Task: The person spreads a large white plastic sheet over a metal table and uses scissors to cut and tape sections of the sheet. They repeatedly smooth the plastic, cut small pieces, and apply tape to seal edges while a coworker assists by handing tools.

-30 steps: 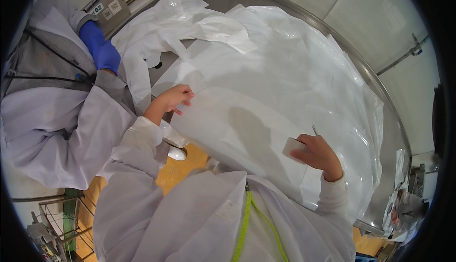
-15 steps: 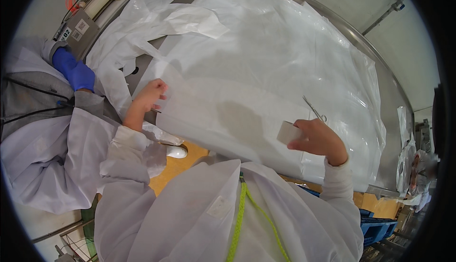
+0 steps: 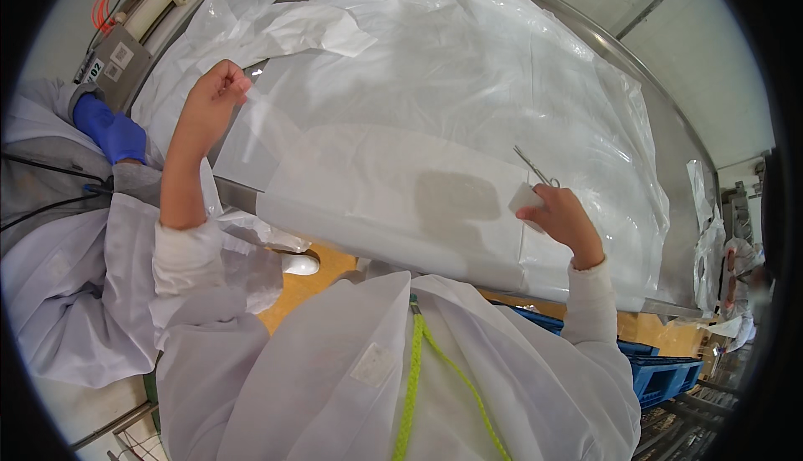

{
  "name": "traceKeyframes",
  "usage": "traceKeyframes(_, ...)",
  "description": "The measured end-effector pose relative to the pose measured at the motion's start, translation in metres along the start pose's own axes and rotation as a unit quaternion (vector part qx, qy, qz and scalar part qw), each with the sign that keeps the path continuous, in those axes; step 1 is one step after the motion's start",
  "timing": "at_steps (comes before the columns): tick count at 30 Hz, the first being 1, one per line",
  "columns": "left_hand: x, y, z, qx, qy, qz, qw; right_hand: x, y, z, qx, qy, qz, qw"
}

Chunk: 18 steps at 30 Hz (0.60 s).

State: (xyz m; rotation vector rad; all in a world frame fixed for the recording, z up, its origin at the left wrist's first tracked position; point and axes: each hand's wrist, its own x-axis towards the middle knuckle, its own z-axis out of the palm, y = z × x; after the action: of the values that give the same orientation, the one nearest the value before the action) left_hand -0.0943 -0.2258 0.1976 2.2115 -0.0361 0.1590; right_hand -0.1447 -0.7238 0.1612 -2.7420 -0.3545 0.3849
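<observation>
A large sheet of translucent white plastic [image 3: 468, 68] lies wrinkled over the metal table in front of me. At its left side my left hand [image 3: 213, 97] is raised with fingers pinched at the end of a clear film piece [image 3: 272, 122], which slants down towards the sheet. Over the sheet's right part, my right hand [image 3: 562, 217] grips a small white block-like thing [image 3: 523, 200]; whether it is a roll is partly hidden by the fingers. Just beyond these fingers are metal scissors [image 3: 534, 165], their rings close to the hand.
Crumpled white plastic [image 3: 293, 34] lies at the back left. A co-worker's blue-gloved hand [image 3: 113, 126] rests at the left beside a grey machine box [image 3: 117, 64]. The metal table rim [image 3: 623, 51] curves behind. Blue pallets [image 3: 665, 377] stand low at the right.
My left hand has risen up and away along the sheet's left side, with the clear film drawn up. My right hand keeps its grip on the white thing. The view has shifted slightly.
</observation>
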Motion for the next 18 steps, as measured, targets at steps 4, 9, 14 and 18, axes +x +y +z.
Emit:
traceKeyframes(4,-0.03,0.066,-0.01,0.047,0.059,0.1,0.992,0.002,0.021,0.032,0.098,0.035,-0.014,0.994)
traceKeyframes(9,-0.09,0.14,-0.042,0.042,0.036,0.081,0.995,0.005,0.002,0.041,0.086,-0.082,-0.058,0.991)
traceKeyframes(14,-0.174,0.14,-0.057,-0.007,0.003,0.019,1.0,0.014,0.026,0.029,0.2,-0.01,-0.119,0.972)
traceKeyframes(18,-0.243,0.134,-0.045,-0.069,0.031,-0.062,0.995,0.054,0.095,0.061,-0.076,0.183,0.015,0.98)
